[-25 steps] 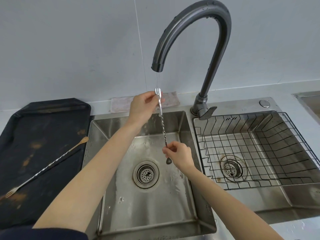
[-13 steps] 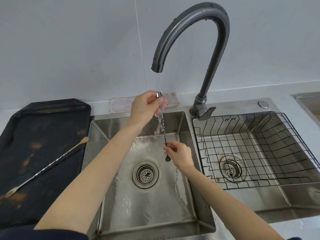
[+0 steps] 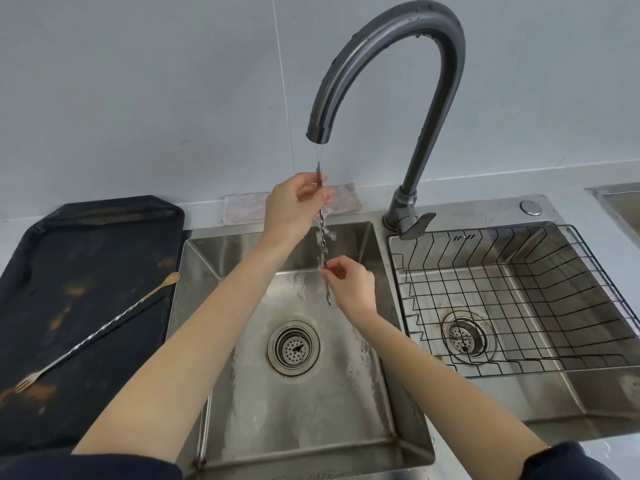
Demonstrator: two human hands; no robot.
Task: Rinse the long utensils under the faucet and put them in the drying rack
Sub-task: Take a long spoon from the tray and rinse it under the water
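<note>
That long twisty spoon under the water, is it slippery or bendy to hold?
Probably slippery: water runs down the twisted bar spoon. It likely stays stiff, since it looks straight between the left hand and right hand. Being so thin, it seems light.

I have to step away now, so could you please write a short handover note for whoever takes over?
Left hand pinches the upper end of the twisted spoon; right hand pinches its lower part.
The spoon hangs upright in the faucet stream over the left basin.
Done: rinsing is under way.
Left: put this spoon in the drying rack, which holds nothing yet; then rinse and rack the long fork-spoon lying on the black tray.
</note>
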